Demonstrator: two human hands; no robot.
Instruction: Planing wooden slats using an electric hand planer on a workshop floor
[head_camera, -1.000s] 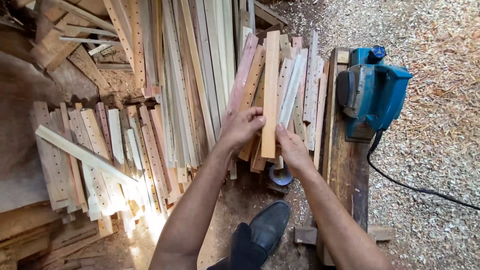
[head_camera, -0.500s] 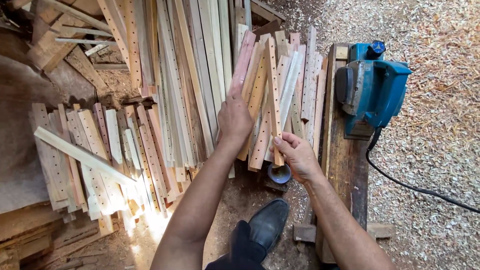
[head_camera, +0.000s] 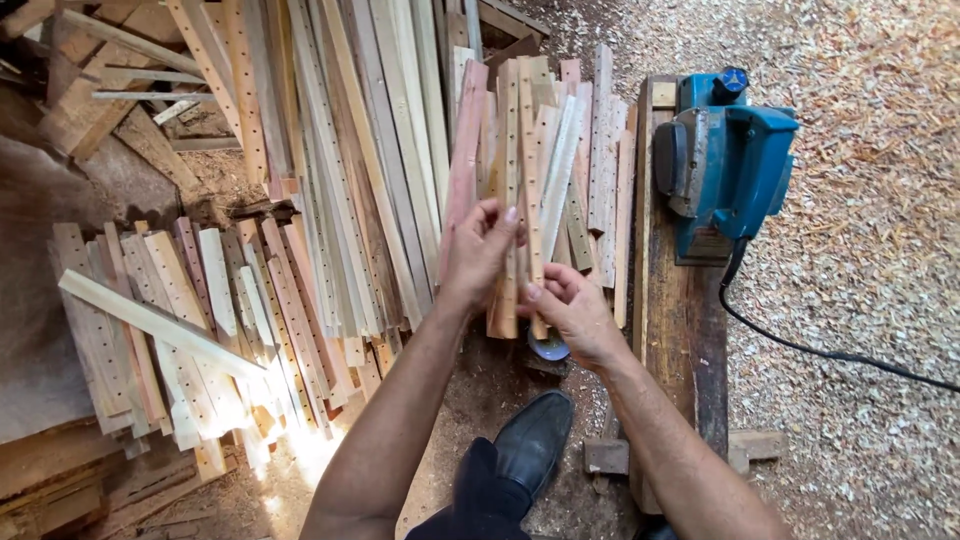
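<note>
Both hands had shifted: left hand (head_camera: 478, 250) now pinched one drilled slat (head_camera: 508, 200) in the leaning bundle, right hand (head_camera: 570, 312) gripped its bottom end. Loose neighbours could've slid off near that blue planer (head_camera: 725, 165).

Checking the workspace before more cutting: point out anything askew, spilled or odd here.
One pale slat lies crosswise over the otherwise lengthwise slat stack at left. Wood shavings cover the floor around the blue power planer. The left hand and right hand hold drilled slats, nothing visibly damaged.
</note>
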